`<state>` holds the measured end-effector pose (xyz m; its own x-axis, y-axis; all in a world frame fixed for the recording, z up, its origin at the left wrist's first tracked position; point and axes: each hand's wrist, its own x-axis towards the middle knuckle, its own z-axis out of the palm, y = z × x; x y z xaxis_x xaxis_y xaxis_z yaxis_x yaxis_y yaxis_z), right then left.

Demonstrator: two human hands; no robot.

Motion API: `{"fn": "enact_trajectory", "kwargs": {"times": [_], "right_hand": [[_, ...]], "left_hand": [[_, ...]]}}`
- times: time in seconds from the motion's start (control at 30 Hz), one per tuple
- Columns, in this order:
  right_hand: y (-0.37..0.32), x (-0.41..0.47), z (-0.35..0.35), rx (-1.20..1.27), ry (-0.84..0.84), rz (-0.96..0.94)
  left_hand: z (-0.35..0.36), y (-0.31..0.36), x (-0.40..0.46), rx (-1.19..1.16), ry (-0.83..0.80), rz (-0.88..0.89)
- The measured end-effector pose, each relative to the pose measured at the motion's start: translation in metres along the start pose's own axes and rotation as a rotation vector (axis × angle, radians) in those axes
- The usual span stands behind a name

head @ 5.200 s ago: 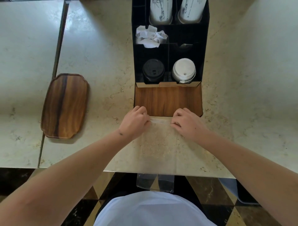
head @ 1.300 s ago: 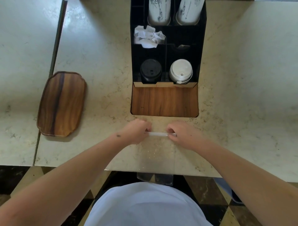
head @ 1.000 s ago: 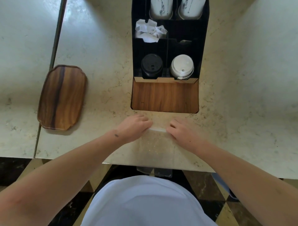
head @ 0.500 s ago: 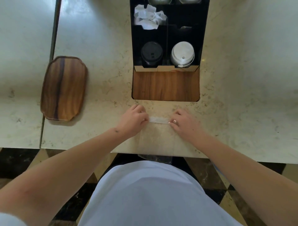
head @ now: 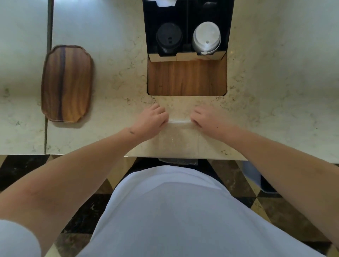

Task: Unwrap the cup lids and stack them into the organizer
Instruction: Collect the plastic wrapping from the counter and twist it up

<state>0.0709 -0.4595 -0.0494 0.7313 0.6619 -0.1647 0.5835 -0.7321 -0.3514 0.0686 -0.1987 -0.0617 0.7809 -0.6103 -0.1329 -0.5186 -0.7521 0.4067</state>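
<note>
A clear, empty plastic wrapper (head: pixel 180 139) lies flat on the marble counter and hangs over its front edge. Its far end is folded into a narrow strip. My left hand (head: pixel 152 121) and my right hand (head: pixel 207 121) hold the two ends of that strip, fingers curled down on it against the counter. Just beyond stands the black organizer (head: pixel 230 27) with a wooden front shelf (head: pixel 187 78). A stack of black lids (head: pixel 169 36) fills its left front slot and a stack of white lids (head: pixel 206 36) its right one.
A wooden tray (head: pixel 67 83) lies on the counter to the left, near a seam between two slabs. Crumpled white paper (head: pixel 165 1) shows in a rear organizer slot. The counter's front edge (head: pixel 91 154) is close to my body, with a tiled floor below.
My hands went from pinching the folded strip slightly raised to pressing it down on the counter. The view tilted down, so the organizer's rear slots left the frame.
</note>
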Motion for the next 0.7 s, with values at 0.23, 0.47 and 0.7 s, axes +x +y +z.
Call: {"fn": "enact_trajectory", "kwargs": {"times": [0.23, 0.47, 0.7], "right_hand": [[0.003, -0.02, 0.03, -0.021, 0.066, -0.045], [-0.004, -0.014, 0.03, 0.163, 0.057, 0.258], [0.003, 0.011, 0.016, 0.346, -0.18, 0.36]], "left_hand": [[0.012, -0.009, -0.02, 0.073, 0.079, 0.158], [0.006, 0.003, -0.018, -0.052, 0.083, -0.144], [0.001, 0.003, -0.002, -0.203, -0.075, -0.347]]}}
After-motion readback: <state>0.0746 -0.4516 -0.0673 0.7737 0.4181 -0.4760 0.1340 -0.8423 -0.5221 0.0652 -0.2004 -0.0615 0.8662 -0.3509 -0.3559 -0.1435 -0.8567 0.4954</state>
